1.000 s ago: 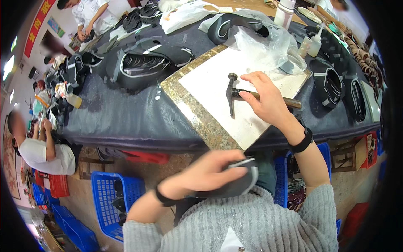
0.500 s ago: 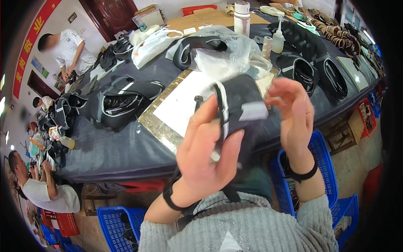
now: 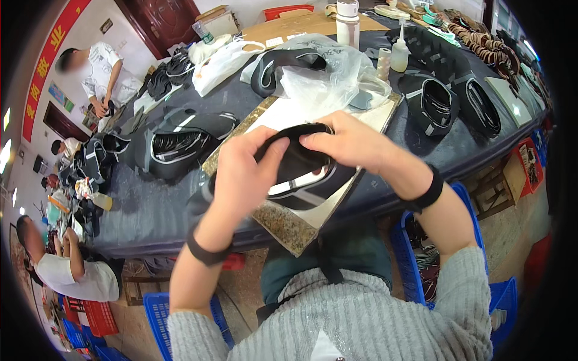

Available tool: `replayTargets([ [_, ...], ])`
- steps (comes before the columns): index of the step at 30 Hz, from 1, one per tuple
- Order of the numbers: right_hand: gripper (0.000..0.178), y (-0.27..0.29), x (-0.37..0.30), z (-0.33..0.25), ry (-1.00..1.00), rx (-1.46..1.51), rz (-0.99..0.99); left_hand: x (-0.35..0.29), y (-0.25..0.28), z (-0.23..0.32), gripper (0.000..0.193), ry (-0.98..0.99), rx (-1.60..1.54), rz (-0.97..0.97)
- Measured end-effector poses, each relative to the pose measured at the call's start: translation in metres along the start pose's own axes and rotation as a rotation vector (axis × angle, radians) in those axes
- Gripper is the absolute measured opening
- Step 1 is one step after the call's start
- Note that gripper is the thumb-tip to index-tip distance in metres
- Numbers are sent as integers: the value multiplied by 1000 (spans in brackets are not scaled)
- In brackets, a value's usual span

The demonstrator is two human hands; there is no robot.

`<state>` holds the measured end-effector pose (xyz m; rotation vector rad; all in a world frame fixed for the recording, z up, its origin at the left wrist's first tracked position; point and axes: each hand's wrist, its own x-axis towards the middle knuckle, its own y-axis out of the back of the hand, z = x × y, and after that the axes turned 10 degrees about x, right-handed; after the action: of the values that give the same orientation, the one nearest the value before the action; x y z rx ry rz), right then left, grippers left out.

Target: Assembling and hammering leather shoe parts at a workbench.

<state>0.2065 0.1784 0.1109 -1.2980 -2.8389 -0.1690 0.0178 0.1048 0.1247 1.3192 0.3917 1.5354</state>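
Both my hands hold a black piece that looks like a shoe upper (image 3: 296,157), with pale grey bands, over the stone slab. My left hand (image 3: 241,171) grips its left side, thumb pressed on the top edge. On the opposite side my right hand (image 3: 346,141) pinches the same edge between thumb and fingers. The piece bows open between the two thumbs, showing its dark inside. Its lower part, with the grey bands, rests on or just above the speckled stone slab (image 3: 292,230). My fingers behind the edge are partly hidden.
Stacks of similar black pieces lie left (image 3: 174,147) and right (image 3: 435,102). Behind the slab are a clear plastic bag (image 3: 325,87), a white bottle (image 3: 348,27) and a spouted squeeze bottle (image 3: 398,57). Blue baskets (image 3: 412,265) stand below the table edge. Two people work at left.
The black piece has come down from in front of me to the slab and turned, its edge now facing up. My right hand, formerly apart from it, now grips it too.
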Motion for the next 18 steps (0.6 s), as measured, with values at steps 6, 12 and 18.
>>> replayTargets([
  [6,28,27,22,7,-188,149,-174,14,-7,-27,23,482,-859,-499],
  [12,32,40,13,3,-235,272,-227,19,3,-26,21,517,-1082,-666],
  [18,42,47,2,5,-140,458,-476,17,3,-27,20,467,-1070,-635],
])
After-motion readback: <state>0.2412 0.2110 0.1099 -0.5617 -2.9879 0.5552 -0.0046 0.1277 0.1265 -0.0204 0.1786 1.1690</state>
